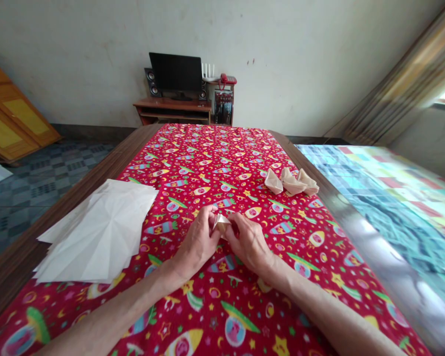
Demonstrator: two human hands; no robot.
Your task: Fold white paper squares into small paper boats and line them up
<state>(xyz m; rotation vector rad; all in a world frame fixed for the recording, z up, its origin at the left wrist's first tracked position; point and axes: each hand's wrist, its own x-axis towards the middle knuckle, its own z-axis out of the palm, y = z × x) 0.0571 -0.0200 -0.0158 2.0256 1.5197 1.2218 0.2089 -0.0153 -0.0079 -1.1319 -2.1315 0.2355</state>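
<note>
My left hand [198,242] and my right hand [247,243] meet at the middle of the table, fingers pinched together on a small folded piece of pale paper [221,224]. Most of that piece is hidden between the fingers. Both hands rest on a red cloth [222,173] printed with rockets and stars. A stack of flat white paper sheets [98,231] lies to the left of my left hand. Three folded beige paper shapes [291,182] lie together farther back on the right.
The cloth covers a dark wooden table [77,190]. A bed with a blue and multicoloured cover [385,198] runs along the right. At the far wall stands a desk with a monitor [175,73], speakers and a red telephone. Curtains hang at the right.
</note>
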